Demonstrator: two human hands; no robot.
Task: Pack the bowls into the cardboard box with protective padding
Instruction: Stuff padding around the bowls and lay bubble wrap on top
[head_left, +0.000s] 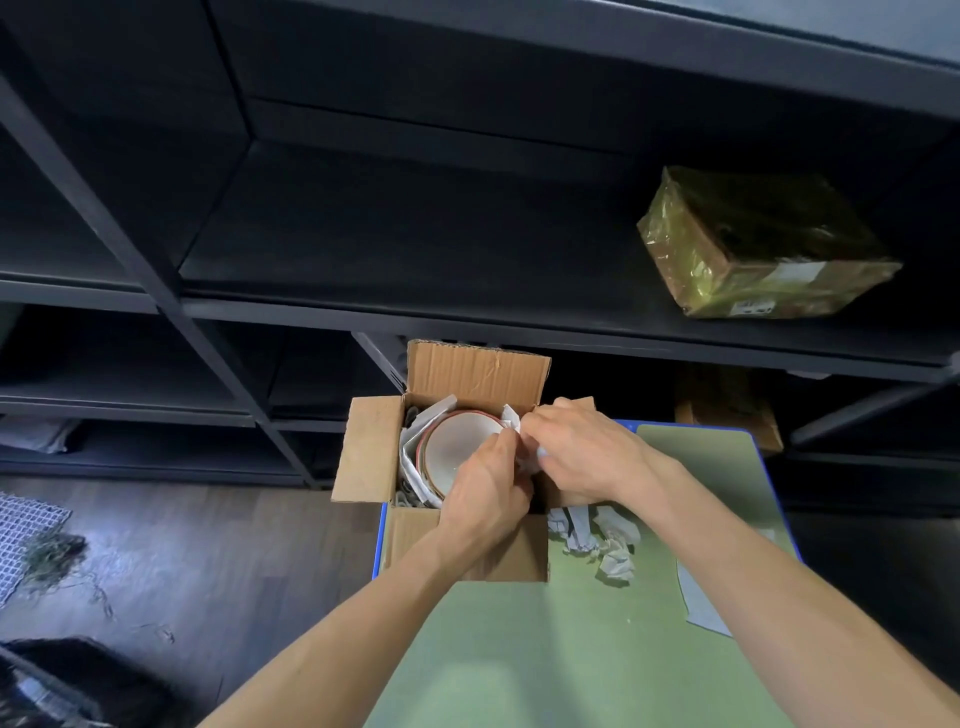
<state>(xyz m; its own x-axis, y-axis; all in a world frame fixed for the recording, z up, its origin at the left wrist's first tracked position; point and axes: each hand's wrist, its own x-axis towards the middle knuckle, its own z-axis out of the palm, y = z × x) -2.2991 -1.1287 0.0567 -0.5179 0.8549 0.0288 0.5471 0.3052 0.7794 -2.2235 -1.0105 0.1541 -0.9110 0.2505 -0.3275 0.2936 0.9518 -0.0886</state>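
Fingers (543, 415) of the right hand (582, 452) and left hand (488, 493) curl together on a wad of paper (511, 418), pinching it over the open box (363, 447), with both forearms reaching forward and the wrists bent down. Just left of the fingertips the bowl (457, 447) sits in the box, lined with more paper. The hands hide its right rim, and how many bowls are stacked is unclear.

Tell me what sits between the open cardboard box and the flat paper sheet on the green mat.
Head view: a heap of crumpled paper lies on the green mat between the cardboard box and the flat paper sheet.
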